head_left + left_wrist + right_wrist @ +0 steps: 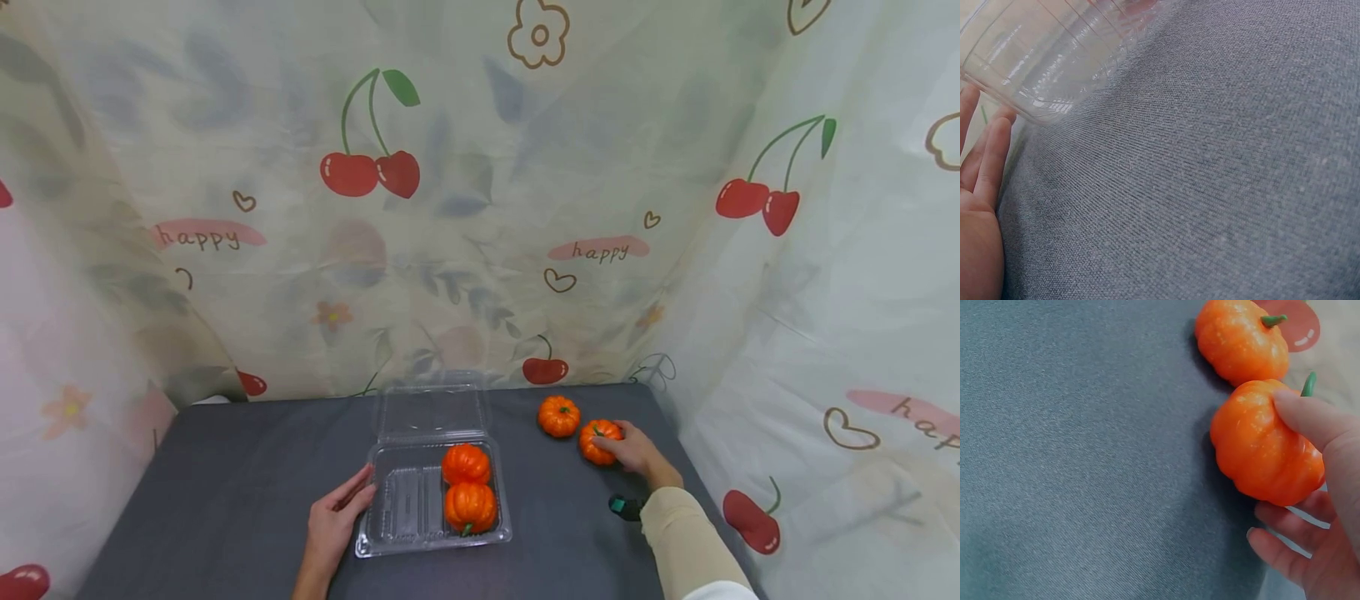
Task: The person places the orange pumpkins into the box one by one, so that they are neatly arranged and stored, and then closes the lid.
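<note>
At the right of the table, my right hand holds a small orange pumpkin. In the right wrist view its thumb lies on top near the green stem, with fingers at the underside. A second pumpkin sits just beyond, close to the held one. My left hand touches the left side of a clear plastic clamshell box, fingers fairly straight; the left wrist view shows the fingertips at the box's edge. Two more pumpkins lie in the box's right part, one behind the other. The hinged lid lies folded back.
Dark grey cloth covers the table. A black strap with a green-ended piece is by the right wrist. Patterned curtains hang behind the table and at both sides.
</note>
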`<action>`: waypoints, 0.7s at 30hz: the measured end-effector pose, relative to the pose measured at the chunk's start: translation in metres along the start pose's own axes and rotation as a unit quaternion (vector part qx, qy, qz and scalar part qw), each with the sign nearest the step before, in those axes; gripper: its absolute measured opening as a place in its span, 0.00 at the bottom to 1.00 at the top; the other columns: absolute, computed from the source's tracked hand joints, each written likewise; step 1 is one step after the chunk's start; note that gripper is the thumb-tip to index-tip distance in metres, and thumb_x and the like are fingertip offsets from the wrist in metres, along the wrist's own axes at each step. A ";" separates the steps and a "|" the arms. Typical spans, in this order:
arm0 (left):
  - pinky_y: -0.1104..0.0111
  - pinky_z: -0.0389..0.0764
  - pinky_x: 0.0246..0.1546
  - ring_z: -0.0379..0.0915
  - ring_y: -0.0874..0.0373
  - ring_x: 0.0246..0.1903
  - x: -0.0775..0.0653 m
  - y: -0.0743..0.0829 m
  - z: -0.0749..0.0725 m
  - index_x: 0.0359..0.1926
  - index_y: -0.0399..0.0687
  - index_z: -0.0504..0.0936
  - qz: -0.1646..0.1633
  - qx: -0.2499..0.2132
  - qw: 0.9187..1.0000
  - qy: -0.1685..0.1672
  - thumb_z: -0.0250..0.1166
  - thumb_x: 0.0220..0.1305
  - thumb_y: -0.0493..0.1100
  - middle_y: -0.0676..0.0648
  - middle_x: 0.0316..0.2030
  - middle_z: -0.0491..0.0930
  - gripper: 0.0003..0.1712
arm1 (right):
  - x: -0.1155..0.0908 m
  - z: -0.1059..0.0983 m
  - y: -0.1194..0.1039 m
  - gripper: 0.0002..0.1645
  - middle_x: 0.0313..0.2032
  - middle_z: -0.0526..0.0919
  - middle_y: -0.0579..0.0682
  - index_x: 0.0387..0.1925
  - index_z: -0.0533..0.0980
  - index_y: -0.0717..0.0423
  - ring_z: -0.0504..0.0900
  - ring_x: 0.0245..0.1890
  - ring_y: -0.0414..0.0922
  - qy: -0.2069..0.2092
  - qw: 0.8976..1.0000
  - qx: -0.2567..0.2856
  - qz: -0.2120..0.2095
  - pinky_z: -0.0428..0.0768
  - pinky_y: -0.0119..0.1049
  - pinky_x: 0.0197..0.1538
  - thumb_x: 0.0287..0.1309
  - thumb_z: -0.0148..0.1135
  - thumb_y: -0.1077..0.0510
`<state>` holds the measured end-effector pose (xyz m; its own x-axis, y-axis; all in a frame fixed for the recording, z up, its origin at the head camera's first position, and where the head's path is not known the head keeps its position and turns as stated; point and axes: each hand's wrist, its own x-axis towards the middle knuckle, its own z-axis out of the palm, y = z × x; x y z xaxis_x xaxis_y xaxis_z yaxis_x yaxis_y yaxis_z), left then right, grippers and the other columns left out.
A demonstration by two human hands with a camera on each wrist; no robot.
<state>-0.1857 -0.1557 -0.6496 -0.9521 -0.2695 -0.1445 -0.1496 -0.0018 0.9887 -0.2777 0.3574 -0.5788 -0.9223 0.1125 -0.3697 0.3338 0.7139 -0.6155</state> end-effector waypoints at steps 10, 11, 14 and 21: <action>0.79 0.85 0.44 0.81 0.81 0.46 0.001 -0.001 0.000 0.61 0.49 0.84 -0.006 0.008 1.000 0.002 0.75 0.61 0.41 0.55 0.55 0.86 0.26 | -0.007 0.009 -0.011 0.51 0.65 0.71 0.69 0.74 0.57 0.62 0.78 0.55 0.58 0.012 1.000 0.016 -0.013 0.87 0.44 0.48 0.63 0.66 0.38; 0.79 0.85 0.44 0.81 0.80 0.46 0.001 -0.001 0.000 0.60 0.49 0.84 -0.005 0.007 1.000 0.002 0.75 0.61 0.41 0.55 0.55 0.86 0.26 | -0.008 0.009 -0.013 0.51 0.65 0.71 0.69 0.74 0.57 0.63 0.78 0.55 0.58 0.011 1.000 0.020 -0.015 0.87 0.44 0.48 0.64 0.67 0.38; 0.78 0.85 0.44 0.81 0.80 0.46 0.000 0.000 0.000 0.60 0.48 0.84 -0.003 0.007 1.000 0.003 0.74 0.61 0.41 0.54 0.55 0.86 0.25 | -0.011 0.009 -0.017 0.51 0.65 0.71 0.69 0.75 0.56 0.62 0.78 0.55 0.58 0.010 0.999 0.027 -0.016 0.87 0.43 0.47 0.63 0.67 0.39; 0.78 0.85 0.44 0.81 0.80 0.46 0.000 0.000 0.001 0.61 0.48 0.84 -0.004 0.007 1.000 0.003 0.74 0.61 0.41 0.50 0.57 0.85 0.25 | -0.014 0.008 -0.023 0.56 0.70 0.67 0.70 0.77 0.53 0.61 0.73 0.63 0.64 0.022 0.999 -0.014 -0.042 0.75 0.61 0.66 0.62 0.65 0.34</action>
<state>-0.1862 -0.1552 -0.6493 -0.9494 -0.2749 -0.1516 -0.1604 0.0096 0.9870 -0.2713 0.3338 -0.5647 -0.9548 0.0817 -0.2858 0.2499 0.7412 -0.6230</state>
